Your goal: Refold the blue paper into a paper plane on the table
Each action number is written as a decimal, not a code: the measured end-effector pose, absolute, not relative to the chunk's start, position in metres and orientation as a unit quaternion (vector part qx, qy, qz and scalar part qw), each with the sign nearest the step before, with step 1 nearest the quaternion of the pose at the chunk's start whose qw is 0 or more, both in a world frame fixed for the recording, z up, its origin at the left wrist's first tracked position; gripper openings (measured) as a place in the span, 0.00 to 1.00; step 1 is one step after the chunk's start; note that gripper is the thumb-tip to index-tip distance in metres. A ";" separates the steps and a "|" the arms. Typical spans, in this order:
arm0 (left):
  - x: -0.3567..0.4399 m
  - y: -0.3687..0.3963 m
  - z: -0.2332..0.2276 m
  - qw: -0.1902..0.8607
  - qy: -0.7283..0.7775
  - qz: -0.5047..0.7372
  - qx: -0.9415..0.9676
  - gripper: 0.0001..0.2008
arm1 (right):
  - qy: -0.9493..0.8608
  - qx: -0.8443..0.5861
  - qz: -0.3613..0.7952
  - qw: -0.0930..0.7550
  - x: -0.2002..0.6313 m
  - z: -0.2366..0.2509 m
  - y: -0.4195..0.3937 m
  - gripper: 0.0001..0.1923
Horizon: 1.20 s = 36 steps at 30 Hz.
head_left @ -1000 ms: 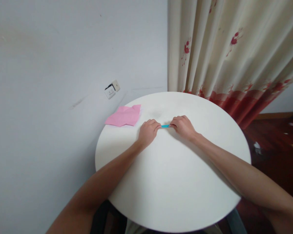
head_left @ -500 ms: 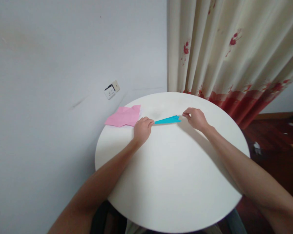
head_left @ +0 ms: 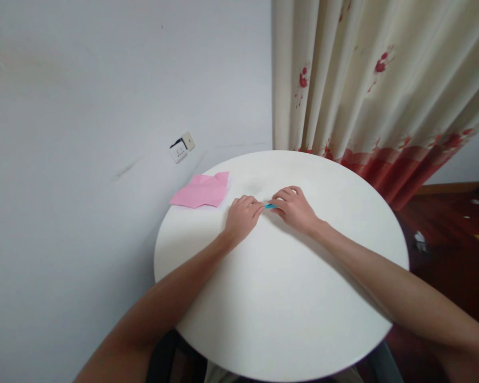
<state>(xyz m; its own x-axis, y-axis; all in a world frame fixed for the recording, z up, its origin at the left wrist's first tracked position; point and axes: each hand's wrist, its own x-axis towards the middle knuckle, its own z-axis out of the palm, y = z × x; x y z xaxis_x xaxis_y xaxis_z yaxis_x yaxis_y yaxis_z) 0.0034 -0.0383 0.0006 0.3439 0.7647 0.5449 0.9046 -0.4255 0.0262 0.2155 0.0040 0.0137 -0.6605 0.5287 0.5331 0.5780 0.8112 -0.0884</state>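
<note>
A narrow folded blue paper (head_left: 270, 206) shows between my two hands, low over the white round table (head_left: 279, 298). My left hand (head_left: 243, 215) is closed, its thumb and fingers pinching the paper's left end. My right hand (head_left: 294, 208) is closed round the paper's right part, fingers bent over it, so most of the paper is hidden. To the left of my left hand lies a creased sheet of pink paper (head_left: 203, 190), apart from the hand, with something pale just showing under its right edge.
A pale wall (head_left: 83, 159) with a wall socket (head_left: 178, 151) borders the table on the left. Behind the table on the right hangs a cream and red curtain (head_left: 367, 96). A small white object (head_left: 420, 242) lies on the dark floor.
My right hand has moved left and closed on the blue paper; earlier it was beside the paper's right end. My left hand has shifted slightly right, still pinching it.
</note>
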 end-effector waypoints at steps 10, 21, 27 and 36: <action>0.009 -0.041 0.005 0.138 -0.477 -0.254 -0.830 0.10 | -0.917 -0.293 -0.062 0.262 0.211 0.013 0.001 0.13; -0.020 -0.026 0.002 0.123 -0.505 -0.308 -0.797 0.12 | -0.884 -0.354 -0.030 0.303 0.230 0.015 0.020 0.13; -0.035 -0.019 0.003 0.113 -0.518 -0.365 -0.765 0.13 | -0.870 -0.373 -0.033 0.320 0.237 0.015 0.028 0.13; -0.019 -0.027 0.002 0.092 -0.496 -0.411 -0.759 0.12 | -0.885 -0.364 -0.046 0.285 0.233 0.012 0.024 0.13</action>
